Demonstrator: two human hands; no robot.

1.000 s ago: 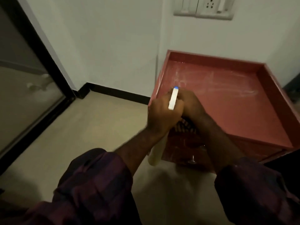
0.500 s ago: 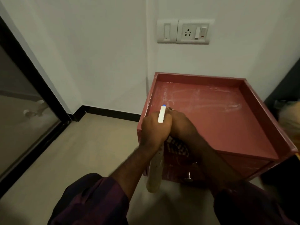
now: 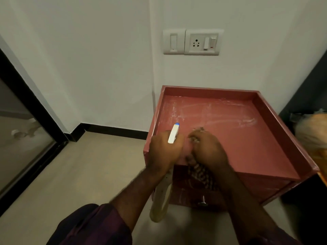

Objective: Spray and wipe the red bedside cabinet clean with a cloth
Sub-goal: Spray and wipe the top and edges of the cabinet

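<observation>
Head: left hand [image 3: 164, 151] grips bottle [image 3: 174, 133], right hand [image 3: 210, 152] cloth [image 3: 201, 175], at cabinet [image 3: 256, 147] rim.

Checked cloth [image 3: 201, 175] overhangs the streaky red cabinet [image 3: 247, 138], spray bottle [image 3: 160, 207] alongside.

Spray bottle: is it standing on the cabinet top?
No, the left hand grips the spray bottle at the cabinet front, its body hanging below the top.
</observation>
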